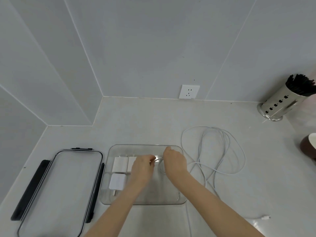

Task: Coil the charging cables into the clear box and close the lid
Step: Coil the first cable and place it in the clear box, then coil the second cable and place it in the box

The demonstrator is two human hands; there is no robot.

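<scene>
A clear box (181, 200) sits open on the pale counter in front of me. White charger plugs (119, 164) lie in its left part. Both hands hover over the box's middle. My left hand (142, 165) pinches a white cable, and my right hand (174, 160) holds the same cable, which bends into a small loop (160, 168) between them. The rest of the white cable (222, 151) lies in loose tangled loops on the counter right of the box. One connector end (265, 217) rests near the front right. The clear lid (56, 190) with black clips lies flat to the left.
A steel holder (280, 104) of black sticks stands at the back right. A brown-and-white cup (309, 147) is at the right edge. A wall socket (189, 91) sits low on the tiled wall behind the counter.
</scene>
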